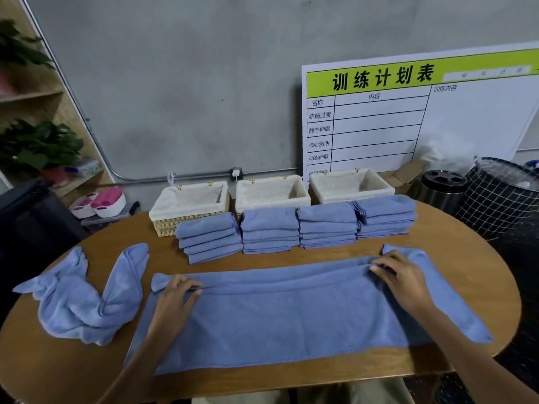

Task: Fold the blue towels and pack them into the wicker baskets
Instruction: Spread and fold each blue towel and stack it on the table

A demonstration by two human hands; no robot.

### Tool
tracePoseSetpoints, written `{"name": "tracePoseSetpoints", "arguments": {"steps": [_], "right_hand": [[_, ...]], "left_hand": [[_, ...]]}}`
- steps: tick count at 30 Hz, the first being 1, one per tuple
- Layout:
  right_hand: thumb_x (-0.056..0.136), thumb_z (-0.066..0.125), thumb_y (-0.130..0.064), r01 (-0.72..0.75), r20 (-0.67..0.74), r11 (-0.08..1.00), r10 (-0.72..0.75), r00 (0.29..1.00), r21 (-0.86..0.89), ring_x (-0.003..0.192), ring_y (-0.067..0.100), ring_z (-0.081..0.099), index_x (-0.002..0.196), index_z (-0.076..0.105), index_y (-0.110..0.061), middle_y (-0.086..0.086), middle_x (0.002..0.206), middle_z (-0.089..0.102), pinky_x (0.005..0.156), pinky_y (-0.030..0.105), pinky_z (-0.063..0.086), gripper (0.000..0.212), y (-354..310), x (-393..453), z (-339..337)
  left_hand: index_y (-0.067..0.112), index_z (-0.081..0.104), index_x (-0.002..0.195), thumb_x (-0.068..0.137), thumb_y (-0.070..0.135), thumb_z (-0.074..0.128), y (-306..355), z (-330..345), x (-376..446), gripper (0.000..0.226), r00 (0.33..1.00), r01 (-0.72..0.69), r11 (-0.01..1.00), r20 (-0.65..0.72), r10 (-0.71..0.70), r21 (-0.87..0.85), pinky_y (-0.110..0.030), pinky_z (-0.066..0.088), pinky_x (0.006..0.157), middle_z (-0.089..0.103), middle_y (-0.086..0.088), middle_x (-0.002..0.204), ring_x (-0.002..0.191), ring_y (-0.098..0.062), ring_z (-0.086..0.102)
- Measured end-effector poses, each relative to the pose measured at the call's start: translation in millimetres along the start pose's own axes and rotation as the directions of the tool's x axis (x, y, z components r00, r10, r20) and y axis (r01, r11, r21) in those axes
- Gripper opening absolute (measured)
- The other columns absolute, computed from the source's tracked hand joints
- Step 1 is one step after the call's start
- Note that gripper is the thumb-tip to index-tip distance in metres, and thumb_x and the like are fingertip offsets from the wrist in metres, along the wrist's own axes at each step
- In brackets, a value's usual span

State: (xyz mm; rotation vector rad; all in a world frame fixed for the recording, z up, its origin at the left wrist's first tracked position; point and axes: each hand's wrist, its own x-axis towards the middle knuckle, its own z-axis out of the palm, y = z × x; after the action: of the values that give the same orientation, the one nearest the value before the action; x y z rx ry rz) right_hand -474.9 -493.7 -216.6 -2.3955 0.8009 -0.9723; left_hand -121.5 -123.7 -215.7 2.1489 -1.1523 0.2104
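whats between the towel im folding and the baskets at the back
In the head view, four stacks of folded blue towels sit in a row between the spread towel and the three lined wicker baskets, with a strip of bare table before them.

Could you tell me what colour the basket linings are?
Cream-white linings, clearest in the head view.

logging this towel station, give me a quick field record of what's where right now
left hand: pinches far edge of spread towel
right hand: pinches same edge
spread towel: flat on wooden table
crumpled towel: unfolded, table's left end
folded stacks: four, e.g., before the baskets
wicker baskets: three, e.g., lined, no towels visible inside
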Motion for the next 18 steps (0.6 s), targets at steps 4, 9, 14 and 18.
{"name": "tracePoseSetpoints", "arguments": {"steps": [4,9,14,18], "right_hand": [[0.089,0.071,-0.008,-0.013,0.015,0.999,0.012,1.000,0.041,0.084,0.006,0.060,0.088,0.070,-0.025,-0.003,0.092,0.061,0.073,0.010,0.041,0.017,-2.7,20.6,-1.0],[0.083,0.076,-0.006,0.077,-0.074,0.997,-0.075,0.994,0.028,0.086,0.003,0.055,0.089,0.076,-0.010,-0.002,0.089,0.057,0.070,0.018,0.041,0.006,-6.9,-5.1,-25.2],[0.082,0.081,-0.021,0.141,-0.006,0.989,-0.142,0.990,-0.053,0.077,-0.005,0.055,0.087,0.077,-0.015,-0.009,0.089,0.054,0.067,0.012,0.039,0.008,4.6,-47.5,-34.5],[0.078,0.081,-0.014,0.129,0.020,0.984,-0.128,0.992,-0.125,0.077,-0.003,0.052,0.087,0.077,-0.017,-0.015,0.090,0.052,0.064,0.009,0.037,0.010,2.8,-51.0,-31.1]], "left_hand": [[0.026,0.063,0.097,0.091,0.002,0.069,6.2,-4.5,20.4,0.025,0.999,0.024,1.000,-0.049,-0.024,-0.010,-0.022,0.043,0.079,0.052,0.008,0.093,0.085,0.000,0.053],[0.010,0.074,0.099,0.086,-0.001,0.073,20.3,-25.5,-2.6,0.017,0.990,-0.064,0.998,-0.127,0.065,0.014,-0.003,0.037,0.083,0.058,0.001,0.094,0.088,-0.002,0.053],[0.037,0.069,0.092,0.083,0.019,0.078,4.7,-28.8,-53.3,0.023,0.998,-0.060,0.998,-0.012,0.060,-0.012,-0.006,0.041,0.075,0.057,0.017,0.091,0.089,0.012,0.056],[0.032,0.073,0.093,0.081,0.005,0.080,7.1,-25.6,-58.5,0.030,1.000,-0.003,0.999,-0.010,0.003,-0.032,-0.012,0.043,0.072,0.061,0.008,0.089,0.090,0.003,0.059]]}}
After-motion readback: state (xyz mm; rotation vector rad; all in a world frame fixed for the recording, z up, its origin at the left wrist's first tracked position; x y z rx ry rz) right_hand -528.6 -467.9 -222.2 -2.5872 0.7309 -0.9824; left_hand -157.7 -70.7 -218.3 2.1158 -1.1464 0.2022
